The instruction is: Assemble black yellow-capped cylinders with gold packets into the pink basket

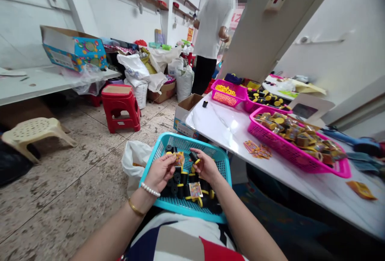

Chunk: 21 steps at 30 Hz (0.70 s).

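A turquoise plastic basket (225, 164) rests on my lap, with many small black cylinders with yellow ends (180, 191) inside. Over its left part, my left hand (162, 168) pinches a small orange printed packet (179, 158) between thumb and fingers. My right hand (206, 165) grips one black cylinder with a yellow end (194, 156), held tilted above the basket. The two hands are a short gap apart. Another shiny printed packet (195, 190) lies on top of the cylinders.
To the right, a white table (219, 122) bears a long pink basket (300, 162) of wrapped pieces, other pink baskets (230, 100) and loose orange packets (258, 149). A red stool (120, 108) and white sack (135, 160) stand left. A person (212, 24) stands further back.
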{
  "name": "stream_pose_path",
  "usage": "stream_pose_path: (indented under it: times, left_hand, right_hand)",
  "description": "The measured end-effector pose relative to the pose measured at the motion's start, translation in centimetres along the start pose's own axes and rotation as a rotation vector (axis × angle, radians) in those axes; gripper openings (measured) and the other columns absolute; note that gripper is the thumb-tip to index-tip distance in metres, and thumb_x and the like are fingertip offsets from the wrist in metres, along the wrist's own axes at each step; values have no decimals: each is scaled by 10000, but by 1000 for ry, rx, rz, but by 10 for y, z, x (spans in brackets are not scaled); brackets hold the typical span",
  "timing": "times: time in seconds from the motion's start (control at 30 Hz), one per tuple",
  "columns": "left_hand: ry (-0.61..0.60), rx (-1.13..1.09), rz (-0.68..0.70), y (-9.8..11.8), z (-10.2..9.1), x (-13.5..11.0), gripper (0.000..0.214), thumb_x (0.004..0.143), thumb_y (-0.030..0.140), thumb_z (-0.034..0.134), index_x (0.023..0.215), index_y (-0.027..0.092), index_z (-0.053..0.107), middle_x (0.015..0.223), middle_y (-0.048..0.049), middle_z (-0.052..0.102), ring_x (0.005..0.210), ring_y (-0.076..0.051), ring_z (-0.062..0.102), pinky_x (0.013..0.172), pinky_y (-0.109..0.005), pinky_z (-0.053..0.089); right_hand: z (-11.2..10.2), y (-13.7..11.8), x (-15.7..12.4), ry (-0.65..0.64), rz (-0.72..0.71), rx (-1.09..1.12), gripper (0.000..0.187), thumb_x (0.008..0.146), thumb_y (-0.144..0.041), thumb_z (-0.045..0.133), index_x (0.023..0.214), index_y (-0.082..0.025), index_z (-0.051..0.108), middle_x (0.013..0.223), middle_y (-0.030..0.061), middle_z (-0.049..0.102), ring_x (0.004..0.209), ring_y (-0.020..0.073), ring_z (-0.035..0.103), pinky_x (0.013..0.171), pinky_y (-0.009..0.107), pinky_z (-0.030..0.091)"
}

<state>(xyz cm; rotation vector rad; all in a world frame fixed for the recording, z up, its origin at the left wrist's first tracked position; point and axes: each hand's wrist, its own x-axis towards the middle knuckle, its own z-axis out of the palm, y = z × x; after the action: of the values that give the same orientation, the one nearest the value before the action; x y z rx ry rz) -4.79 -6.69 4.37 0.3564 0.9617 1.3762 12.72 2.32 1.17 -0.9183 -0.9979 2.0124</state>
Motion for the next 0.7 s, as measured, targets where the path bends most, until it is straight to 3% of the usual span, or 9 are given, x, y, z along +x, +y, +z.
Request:
stream_pose_path:
  times: [0.1, 0.17, 0.27, 0.37, 0.43, 0.57, 0.7]
  left_hand:
    - [1, 23, -18, -4, 2, -3, 189, 719, 227, 726, 810, 112, 606, 637, 22, 604, 350, 4, 406, 271, -89, 180]
    - [6, 33, -36, -7, 4, -5, 187, 723, 221, 721, 823, 113, 607, 615, 31, 588, 341, 2, 396, 265, -90, 173]
    - [4, 33, -49, -9, 7, -6, 193, 713, 217, 729, 814, 110, 605, 604, 36, 572, 338, 4, 388, 264, -88, 174]
    - [-4, 47, -51, -10, 8, -7, 208, 701, 232, 741, 794, 110, 602, 598, 34, 569, 337, 1, 384, 259, -91, 166]
    - [-3, 70, -56, -11, 9, -9, 218, 701, 247, 742, 801, 109, 606, 587, 33, 564, 334, -2, 384, 259, -91, 165]
    - [-25, 112, -60, -12, 13, -14, 219, 721, 267, 726, 827, 112, 612, 627, 21, 588, 338, -4, 405, 261, -93, 173]
    - [-47, 134, -92, -16, 15, -14, 200, 721, 250, 723, 809, 110, 611, 675, 0, 615, 331, -2, 408, 253, -101, 155]
  right_hand:
    - [-1, 3, -1, 22, 8, 63, 243, 811, -402, 519, 865, -181, 605, 566, -7, 588, 373, 88, 492, 301, 154, 301]
    - [-1, 5, -4, 40, 19, 88, 364, 856, -499, 459, 780, -170, 595, 579, 15, 607, 418, 114, 553, 324, 176, 376]
    - [3, 5, -11, 28, 24, 73, 441, 891, -548, 422, 817, -157, 611, 740, 71, 688, 509, 147, 634, 365, 210, 463]
    - [5, 3, -19, -6, -8, -22, 430, 874, -555, 482, 876, -154, 636, 809, 80, 705, 430, 112, 594, 280, 163, 354]
    - [5, 1, -24, 10, -43, -70, 469, 843, -594, 509, 827, -148, 652, 713, 53, 682, 348, 72, 509, 257, 148, 263]
    - [-2, 3, -29, 136, -83, -101, 527, 793, -632, 527, 616, -145, 622, 461, -5, 543, 299, 46, 386, 277, 155, 197]
    - [-7, 9, -30, 192, -66, -78, 543, 791, -622, 518, 540, -146, 591, 401, -13, 482, 291, 38, 305, 291, 168, 122]
